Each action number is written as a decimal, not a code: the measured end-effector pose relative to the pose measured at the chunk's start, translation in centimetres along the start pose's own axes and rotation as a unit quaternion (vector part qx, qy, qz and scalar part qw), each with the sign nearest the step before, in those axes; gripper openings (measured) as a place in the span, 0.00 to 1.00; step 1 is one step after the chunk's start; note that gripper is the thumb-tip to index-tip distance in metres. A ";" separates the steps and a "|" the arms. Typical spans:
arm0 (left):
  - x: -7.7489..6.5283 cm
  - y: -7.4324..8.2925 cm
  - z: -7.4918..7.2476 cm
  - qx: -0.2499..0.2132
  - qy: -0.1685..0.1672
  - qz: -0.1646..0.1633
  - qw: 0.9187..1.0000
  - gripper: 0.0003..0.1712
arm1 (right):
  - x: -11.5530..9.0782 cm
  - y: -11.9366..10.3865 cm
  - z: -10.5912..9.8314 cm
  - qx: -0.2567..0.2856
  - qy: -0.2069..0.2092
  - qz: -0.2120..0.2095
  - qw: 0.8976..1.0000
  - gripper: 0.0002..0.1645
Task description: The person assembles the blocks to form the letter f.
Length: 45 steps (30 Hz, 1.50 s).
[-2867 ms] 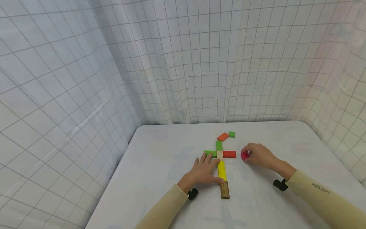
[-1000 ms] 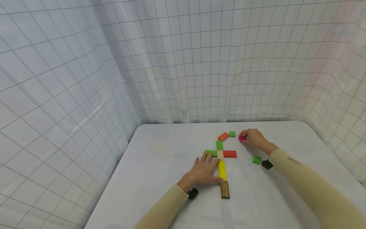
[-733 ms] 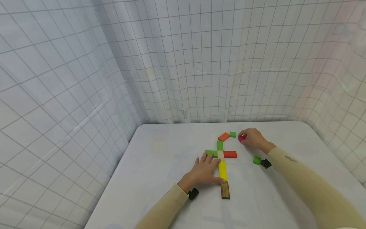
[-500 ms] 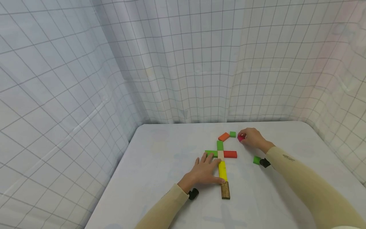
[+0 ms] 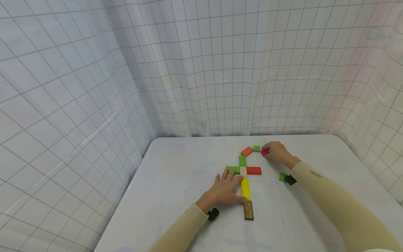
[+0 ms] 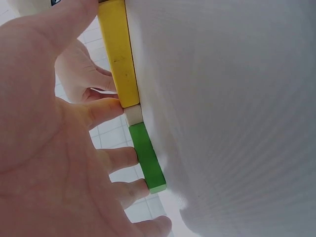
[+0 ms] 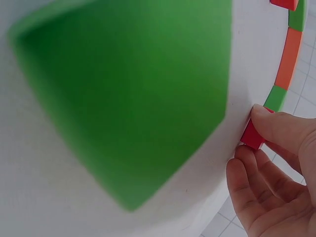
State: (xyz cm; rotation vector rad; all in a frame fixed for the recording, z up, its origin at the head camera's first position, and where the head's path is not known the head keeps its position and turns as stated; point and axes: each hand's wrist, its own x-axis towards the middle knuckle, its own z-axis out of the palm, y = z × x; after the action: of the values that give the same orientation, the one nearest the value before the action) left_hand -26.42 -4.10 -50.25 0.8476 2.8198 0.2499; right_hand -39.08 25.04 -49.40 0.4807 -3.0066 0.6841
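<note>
In the head view my left hand [image 5: 225, 189] lies with spread fingers along a row of wooden blocks. Its fingertips touch the yellow block [image 5: 245, 189] and the long green block [image 6: 147, 157], with a pale block [image 5: 243, 171] between these two. My right hand [image 5: 277, 153] pinches a small pinkish-red block [image 7: 253, 134] between thumb and fingers at the back of the table. That block sits right at the end of a small green block [image 7: 275, 98], which follows an orange block [image 5: 247, 151] and another green block [image 5: 242, 161] in a curve.
A red block [image 5: 254, 170] extends right from the pale one, and a dark wood-grain block [image 5: 248, 210] ends the row nearest me. Under my right wrist lies a loose green block [image 5: 282, 177]. Gridded white curtains [image 5: 201, 70] surround the white table [image 5: 157, 182].
My right hand has carried the pinkish-red block towards the back and then slightly left, up to the small green block. The loose green block has come into view. My left hand stays put.
</note>
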 end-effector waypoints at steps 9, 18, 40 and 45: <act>-0.1 0.2 0.3 -0.001 -0.004 0.001 1.000 0.52 | -0.2 0.0 0.3 0.008 0.001 0.006 1.000 0.20; -0.1 0.4 0.2 0.001 -0.003 0.004 1.000 0.52 | -0.3 0.3 0.1 0.009 0.002 0.004 1.000 0.20; 0.0 0.1 -0.1 -0.002 -0.002 0.009 1.000 0.51 | -1.7 -0.5 -2.3 -0.017 0.017 -0.007 1.000 0.25; 0.0 0.1 -0.1 -0.006 -0.002 0.007 1.000 0.52 | -2.6 -0.8 -3.1 -0.028 0.027 -0.023 0.999 0.25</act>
State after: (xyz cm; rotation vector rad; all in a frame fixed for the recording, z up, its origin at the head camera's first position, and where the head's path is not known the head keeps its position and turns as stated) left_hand -26.43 -4.00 -50.09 0.8635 2.8082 0.2661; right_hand -36.52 26.47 -46.50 0.5176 -2.9453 0.5968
